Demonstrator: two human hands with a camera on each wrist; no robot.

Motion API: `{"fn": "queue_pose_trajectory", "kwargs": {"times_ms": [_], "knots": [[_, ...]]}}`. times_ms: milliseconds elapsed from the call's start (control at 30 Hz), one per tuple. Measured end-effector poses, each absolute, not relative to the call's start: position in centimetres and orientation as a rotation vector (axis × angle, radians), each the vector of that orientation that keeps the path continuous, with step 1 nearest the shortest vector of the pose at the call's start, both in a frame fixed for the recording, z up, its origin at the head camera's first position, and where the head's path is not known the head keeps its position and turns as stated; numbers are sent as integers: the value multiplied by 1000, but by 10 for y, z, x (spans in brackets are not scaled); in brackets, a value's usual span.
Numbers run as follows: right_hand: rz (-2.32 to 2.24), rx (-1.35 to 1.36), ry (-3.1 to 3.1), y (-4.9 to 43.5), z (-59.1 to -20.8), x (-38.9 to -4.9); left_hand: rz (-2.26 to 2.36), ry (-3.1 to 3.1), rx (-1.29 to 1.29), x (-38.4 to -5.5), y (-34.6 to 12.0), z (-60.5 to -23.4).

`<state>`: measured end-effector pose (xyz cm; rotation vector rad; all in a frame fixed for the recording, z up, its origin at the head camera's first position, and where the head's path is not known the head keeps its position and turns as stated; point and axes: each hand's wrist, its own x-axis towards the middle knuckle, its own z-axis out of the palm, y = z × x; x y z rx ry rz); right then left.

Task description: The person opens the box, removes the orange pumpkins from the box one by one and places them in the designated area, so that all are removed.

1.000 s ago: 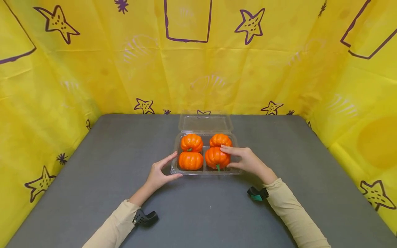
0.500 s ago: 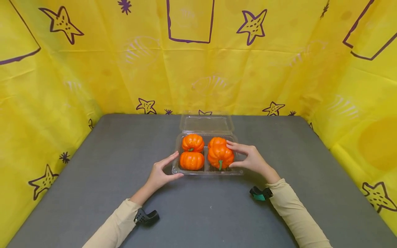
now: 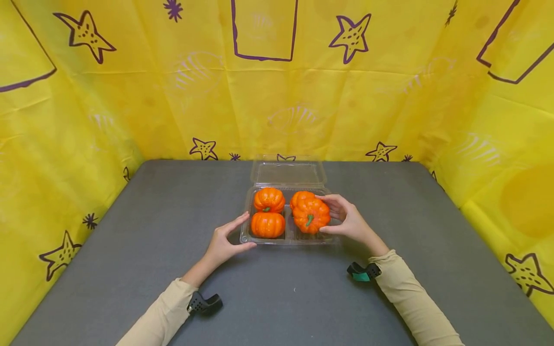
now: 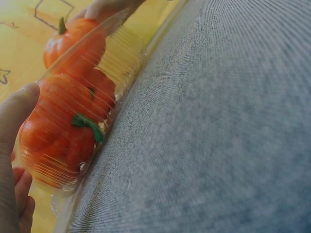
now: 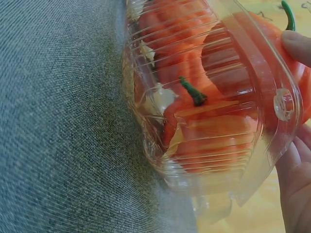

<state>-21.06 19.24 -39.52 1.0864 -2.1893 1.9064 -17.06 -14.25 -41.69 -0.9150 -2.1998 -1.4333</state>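
Note:
A clear plastic clamshell container (image 3: 298,241) lies with its lid (image 3: 287,173) folded back. On its left side sit two orange toy pumpkins, one behind (image 3: 269,197) and one in front (image 3: 268,225). My right hand (image 3: 352,223) grips another toy pumpkin (image 3: 311,215) between thumb and fingers. That one is held above the right side, its green stem (image 4: 61,25) pointing up in the left wrist view, and partly hides a back right pumpkin (image 3: 298,196). My left hand (image 3: 222,247) holds the container's left front corner, its thumb (image 4: 30,92) at the rim.
The container stands on a grey table (image 3: 268,298), near its far edge. Yellow printed cloth (image 3: 277,96) encloses the back and both sides. Each wrist carries a black band mount, the left one (image 3: 204,303) and the right one (image 3: 363,271).
The right hand's pumpkin has risen a little, shifted right and turned, now overlapping the back right one. The left hand keeps its place at the corner.

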Motion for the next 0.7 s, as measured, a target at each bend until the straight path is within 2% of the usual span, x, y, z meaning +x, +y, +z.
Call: {"fn": "queue_pose_trajectory", "kwargs": {"times_ms": [700], "knots": [[1929,727,-2257,204,-387,-210,-1393,-2153,-933,-172,-142,-417]]}}
